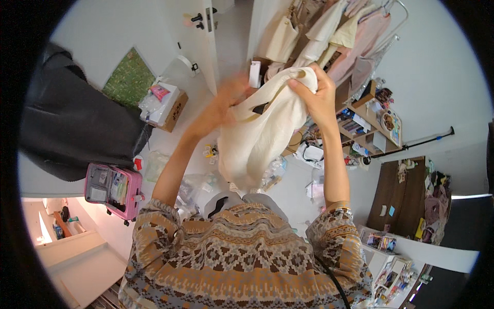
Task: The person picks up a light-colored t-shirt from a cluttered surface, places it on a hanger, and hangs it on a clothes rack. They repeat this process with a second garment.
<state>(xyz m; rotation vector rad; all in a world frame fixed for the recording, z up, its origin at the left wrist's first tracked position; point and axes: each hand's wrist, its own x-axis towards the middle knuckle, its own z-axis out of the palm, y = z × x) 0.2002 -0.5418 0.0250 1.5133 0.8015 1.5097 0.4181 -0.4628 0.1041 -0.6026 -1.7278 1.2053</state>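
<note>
A cream cloth item (247,143), a garment or a soft bag, hangs in front of me at about chest height. My right hand (318,90) pinches its upper right edge, thumb on the near side. At its upper left edge is my left hand (229,98), blurred by motion; whether its fingers grip the cloth does not show. Between the hands an opening gapes in the cloth, with a small dark patch (259,108) visible through it. Folds run down the lower part, which hangs above my feet.
A clothes rack (403,11) with hanging garments stands ahead right, above a shelf unit (380,127). An open pink suitcase (133,189) and a cardboard box (175,112) are at left. Plastic bags (191,189) litter the floor. A brown wooden surface (393,193) lies at right.
</note>
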